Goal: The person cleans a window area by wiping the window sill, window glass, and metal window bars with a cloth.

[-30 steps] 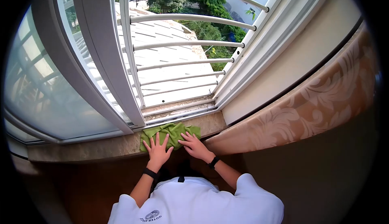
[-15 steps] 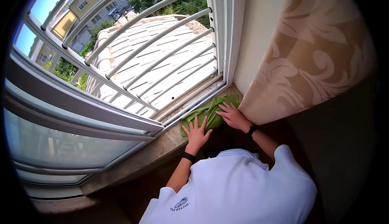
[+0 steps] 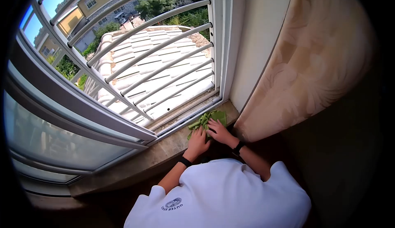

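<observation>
a green cloth (image 3: 220, 116) is laid in crumpled folds on the stone windowsill (image 3: 169, 146), under and just beyond the fingers of both hands. the left hand (image 3: 198, 142) is placed on the near left part of the cloth, with its fingers stretched forward and held close to one another. the right hand (image 3: 221, 133) is set just beside it, to the right and slightly farther forward, with its fingers also extended over the cloth and its thumb side turned toward the left hand. whether any fold is pinched between the fingers and thumb of either hand cannot be told, since the undersides are hidden. a dark band is worn on each wrist, one (image 3: 185, 161) behind the left hand and one (image 3: 238, 148) behind the right hand. the sill is extended well to the left of the left hand, below a glass pane (image 3: 61, 135) that is set in a pale frame. beyond both hands, the window opening is crossed by white bars (image 3: 166, 70), through which a tiled roof (image 3: 135, 55) is seen. to the right of the right hand, a patterned curtain (image 3: 284, 88) is hung near the sill's end. a white shirt (image 3: 222, 195) is seen behind both hands, marked with a dark printed emblem (image 3: 172, 203) on its left side.
</observation>
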Motion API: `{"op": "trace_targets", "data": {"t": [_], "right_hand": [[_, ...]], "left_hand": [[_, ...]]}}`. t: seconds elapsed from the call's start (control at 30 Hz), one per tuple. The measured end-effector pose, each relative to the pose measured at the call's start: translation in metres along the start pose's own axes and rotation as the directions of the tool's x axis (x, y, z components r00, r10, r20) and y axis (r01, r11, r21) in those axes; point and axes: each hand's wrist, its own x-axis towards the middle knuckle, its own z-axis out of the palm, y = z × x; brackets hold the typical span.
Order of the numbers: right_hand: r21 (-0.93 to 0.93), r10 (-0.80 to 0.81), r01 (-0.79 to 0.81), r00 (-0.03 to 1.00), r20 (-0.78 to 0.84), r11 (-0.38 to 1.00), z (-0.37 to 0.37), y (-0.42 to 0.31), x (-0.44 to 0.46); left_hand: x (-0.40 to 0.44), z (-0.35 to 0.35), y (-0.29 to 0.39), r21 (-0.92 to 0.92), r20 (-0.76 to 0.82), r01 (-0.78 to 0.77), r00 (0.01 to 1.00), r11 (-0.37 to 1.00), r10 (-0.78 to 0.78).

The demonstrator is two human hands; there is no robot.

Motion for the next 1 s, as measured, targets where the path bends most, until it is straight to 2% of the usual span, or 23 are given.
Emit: {"op": "trace_targets", "data": {"t": [0.1,0.13,0.2,0.23,0.3,0.37,0.4,0.43,0.47,0.53,0.6,0.63,0.67,0.73,0.8,0.83,0.87,0.93,1.0], "right_hand": [[0.166,0.052,-0.055,0.998,0.024,0.985,0.008,0.003,0.009],[0.235,0.081,-0.087,0.996,0.035,0.968,0.009,0.003,0.013],[0.487,0.075,-0.093,0.996,0.055,0.868,0.006,0.006,0.026],[0.67,0.135,-0.125,0.99,0.037,0.732,-0.006,-0.01,0.034],[0.923,0.271,-0.159,0.96,0.063,0.349,-0.051,-0.089,0.047],[0.923,0.077,0.116,0.985,-0.155,0.366,-0.087,-0.143,0.07],[0.847,0.008,0.243,0.96,-0.28,0.473,-0.104,-0.168,0.085],[0.707,-0.115,0.418,0.893,-0.435,0.571,-0.124,-0.205,0.098],[0.568,-0.14,0.479,0.832,-0.536,0.67,-0.139,-0.23,0.11],[0.227,-0.374,0.659,0.639,-0.672,0.718,-0.174,-0.275,0.141],[-0.04,-0.53,0.719,0.473,-0.704,0.694,-0.2,-0.314,0.175],[-0.268,-0.636,0.696,0.343,-0.692,0.667,-0.208,-0.321,0.203],[-0.435,-0.71,0.624,0.292,-0.64,0.649,-0.214,-0.325,0.228],[-0.516,-0.736,0.528,0.42,-0.531,0.674,-0.212,-0.313,0.276],[-0.586,-0.78,0.514,0.408,-0.475,0.626,-0.213,-0.315,0.289],[-0.578,-0.776,0.519,0.41,-0.479,0.63,-0.215,-0.316,0.294],[-0.58,-0.761,0.496,0.476,-0.441,0.647,-0.221,-0.318,0.302],[-0.583,-0.703,0.441,0.615,-0.357,0.683,-0.237,-0.322,0.315],[-0.63,-0.607,0.316,0.727,-0.32,0.71,-0.248,-0.335,0.329]], "left_hand": [[0.002,-0.016,0.001,-0.215,0.031,0.057,0.998,0.975,-0.052],[0.004,-0.023,0.002,-0.24,-0.002,0.063,0.998,0.969,-0.066],[0.003,-0.037,0.002,-0.295,-0.062,0.074,0.993,0.953,-0.097],[0.008,-0.047,0.0,-0.302,-0.156,0.01,0.986,0.953,-0.06],[0.017,-0.115,0.027,-0.293,-0.271,-0.048,0.962,0.955,-0.035],[0.035,-0.177,0.047,-0.182,-0.413,-0.118,0.91,0.976,0.033],[0.045,-0.208,0.056,-0.113,-0.506,-0.154,0.859,0.982,0.077],[0.054,-0.239,0.064,0.025,-0.593,-0.176,0.79,0.984,0.156],[0.062,-0.27,0.073,0.153,-0.697,-0.181,0.677,0.972,0.236],[0.073,-0.329,0.082,0.359,-0.771,-0.121,0.52,0.926,0.367],[0.082,-0.375,0.081,0.444,-0.817,-0.039,0.393,0.895,0.422],[0.089,-0.393,0.073,0.464,-0.824,0.004,0.367,0.886,0.431],[0.098,-0.404,0.056,0.475,-0.827,0.06,0.37,0.878,0.422],[0.109,-0.415,0.018,0.453,-0.838,0.212,0.432,0.866,0.333],[0.109,-0.422,-0.01,0.44,-0.824,0.276,0.503,0.854,0.262],[0.107,-0.425,-0.016,0.496,-0.798,0.323,0.536,0.806,0.276],[0.107,-0.427,-0.019,0.493,-0.8,0.333,0.537,0.804,0.268],[0.104,-0.443,-0.005,0.361,-0.772,0.329,0.631,0.873,0.081],[0.12,-0.455,-0.005,0.343,-0.756,0.427,0.654,0.836,-0.024]]}}
